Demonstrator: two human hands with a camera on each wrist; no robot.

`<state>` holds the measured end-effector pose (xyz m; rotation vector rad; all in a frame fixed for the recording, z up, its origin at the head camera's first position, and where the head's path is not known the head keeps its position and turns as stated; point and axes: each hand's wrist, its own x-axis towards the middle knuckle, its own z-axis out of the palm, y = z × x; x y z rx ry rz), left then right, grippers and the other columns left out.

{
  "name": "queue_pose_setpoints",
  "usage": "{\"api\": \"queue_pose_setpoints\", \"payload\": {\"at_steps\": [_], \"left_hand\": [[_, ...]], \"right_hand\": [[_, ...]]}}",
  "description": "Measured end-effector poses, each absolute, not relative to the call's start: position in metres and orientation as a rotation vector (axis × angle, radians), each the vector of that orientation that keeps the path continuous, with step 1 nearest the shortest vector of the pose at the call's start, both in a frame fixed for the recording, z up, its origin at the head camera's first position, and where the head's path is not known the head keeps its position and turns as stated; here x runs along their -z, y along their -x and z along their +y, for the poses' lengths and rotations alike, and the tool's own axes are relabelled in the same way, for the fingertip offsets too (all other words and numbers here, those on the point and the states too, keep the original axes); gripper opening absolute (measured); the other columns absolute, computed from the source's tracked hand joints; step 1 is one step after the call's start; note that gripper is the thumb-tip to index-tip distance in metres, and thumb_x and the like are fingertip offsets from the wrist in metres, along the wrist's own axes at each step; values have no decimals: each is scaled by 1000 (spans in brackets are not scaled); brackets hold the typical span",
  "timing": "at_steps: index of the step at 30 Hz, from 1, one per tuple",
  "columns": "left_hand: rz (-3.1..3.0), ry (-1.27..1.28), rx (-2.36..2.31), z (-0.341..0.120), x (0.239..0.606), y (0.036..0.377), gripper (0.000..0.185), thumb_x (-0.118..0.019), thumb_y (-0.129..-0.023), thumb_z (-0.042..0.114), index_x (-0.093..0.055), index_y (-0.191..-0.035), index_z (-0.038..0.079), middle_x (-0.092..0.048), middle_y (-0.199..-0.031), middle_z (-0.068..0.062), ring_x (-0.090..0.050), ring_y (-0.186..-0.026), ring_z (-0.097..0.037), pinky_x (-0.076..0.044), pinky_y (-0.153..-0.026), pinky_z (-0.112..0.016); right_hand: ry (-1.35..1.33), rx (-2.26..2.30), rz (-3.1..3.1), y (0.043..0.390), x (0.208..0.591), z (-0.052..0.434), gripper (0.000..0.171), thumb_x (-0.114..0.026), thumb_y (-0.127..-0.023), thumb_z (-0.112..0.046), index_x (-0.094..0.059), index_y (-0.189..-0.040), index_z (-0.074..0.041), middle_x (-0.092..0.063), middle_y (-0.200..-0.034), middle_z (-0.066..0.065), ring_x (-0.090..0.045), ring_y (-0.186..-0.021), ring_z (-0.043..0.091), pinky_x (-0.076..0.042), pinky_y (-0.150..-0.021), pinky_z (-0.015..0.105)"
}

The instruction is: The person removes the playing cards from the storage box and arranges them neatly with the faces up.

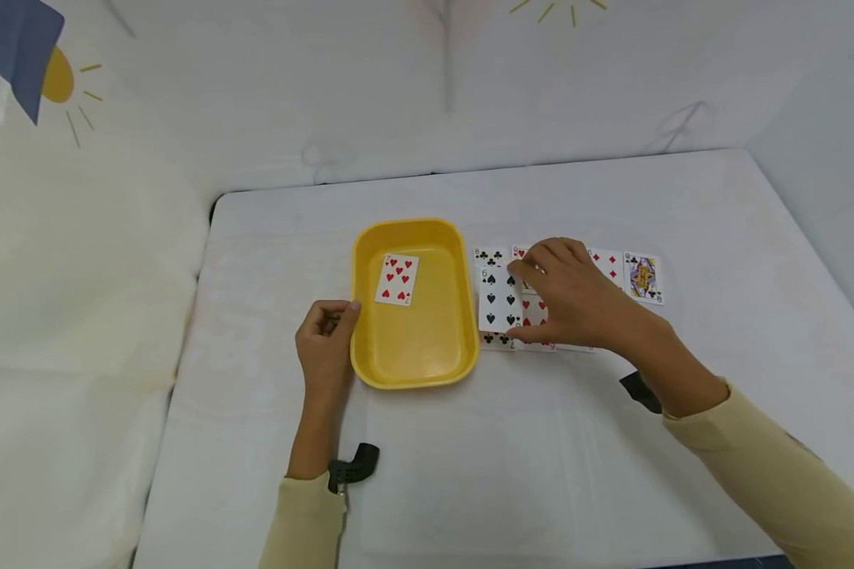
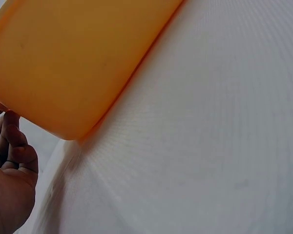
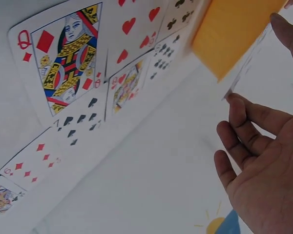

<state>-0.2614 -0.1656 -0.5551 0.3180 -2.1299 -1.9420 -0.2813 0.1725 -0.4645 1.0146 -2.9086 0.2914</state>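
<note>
At a white cloth-covered table [image 1: 541, 458], my right hand [image 1: 576, 296] pinches a six of spades playing card [image 1: 498, 299] between thumb and fingertips, lifting it above the spread of face-up playing cards [image 1: 615, 265] laid out just right of a yellow rectangular plastic tray [image 1: 427, 348]. The thumb sits under the card's near edge, the fingers curl over its far right side, and the card hangs just beside the tray's right wall. In the right wrist view, the same hand [image 3: 263, 165] shows its fingers bent toward the card's edge, with a queen of diamonds card [image 3: 63, 53] and neighbouring hearts, spades and diamonds cards lying flat in rows on the cloth.

My left hand [image 1: 325, 341] rests against the tray's near left corner, fingers loosely curled, fingertips touching the rim; it grips nothing that I can make out. The left wrist view shows those fingers [image 2: 12, 141] just under the tray's outer wall [image 2: 73, 63].

A seven of hearts card [image 1: 397, 279] lies face up inside the tray, toward its far left part. A queen of clubs card [image 1: 644, 276] closes the far right end of the spread.
</note>
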Motion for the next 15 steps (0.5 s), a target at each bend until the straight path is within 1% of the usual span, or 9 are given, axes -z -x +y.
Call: {"api": "queue_pose_setpoints", "payload": {"at_steps": [8, 15], "left_hand": [[-2134, -316, 1947, -167, 557, 261, 33, -74, -91, 38, -69, -99, 6, -64, -91, -9, -56, -75, -22, -49, -64, -21], [-2138, -337, 1966, -170, 556, 262, 31, -74, -92, 32, -69, -102, 4, -64, -91, -8, -56, -75, -21, -49, -64, -20]], "right_hand": [[-984, -291, -2936, 275, 470, 187, 87, -88, -67, -54, -59, -130, -1, -53, -114, 13, -41, -121, 38, -27, -105, 54], [-928, -305, -2975, 269, 472, 201, 86, -90, -66, -50, -61, -130, -1, -54, -113, 12, -42, -120, 38, -27, -104, 55]]}}
